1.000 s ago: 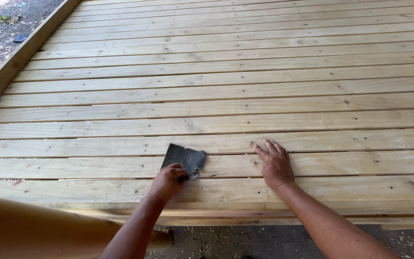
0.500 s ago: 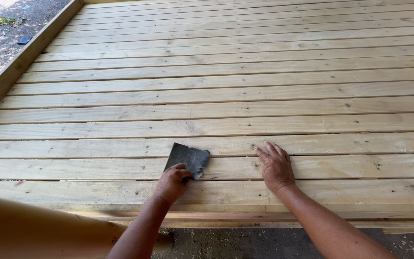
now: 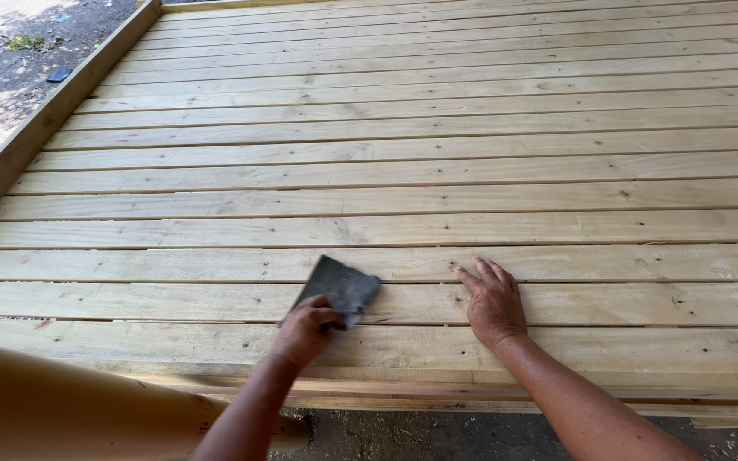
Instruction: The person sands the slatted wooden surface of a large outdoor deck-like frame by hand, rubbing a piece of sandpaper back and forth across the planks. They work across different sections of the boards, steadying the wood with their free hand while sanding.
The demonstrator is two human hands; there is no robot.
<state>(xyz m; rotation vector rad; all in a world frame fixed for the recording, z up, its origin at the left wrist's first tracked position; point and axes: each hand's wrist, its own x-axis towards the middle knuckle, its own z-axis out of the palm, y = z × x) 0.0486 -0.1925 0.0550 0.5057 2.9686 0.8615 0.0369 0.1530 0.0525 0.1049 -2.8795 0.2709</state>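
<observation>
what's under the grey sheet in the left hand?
The grey sheet lies on the wooden deck boards, across a gap between two planks. The left hand grips its near edge. The wood directly beneath it is covered. The right hand rests flat nearby.

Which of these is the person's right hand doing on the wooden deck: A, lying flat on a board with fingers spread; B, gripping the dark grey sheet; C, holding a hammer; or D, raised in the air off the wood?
A: the right hand lies palm down on a plank of the wooden deck with nothing in it, while the left hand grips the dark grey sheet.
</observation>
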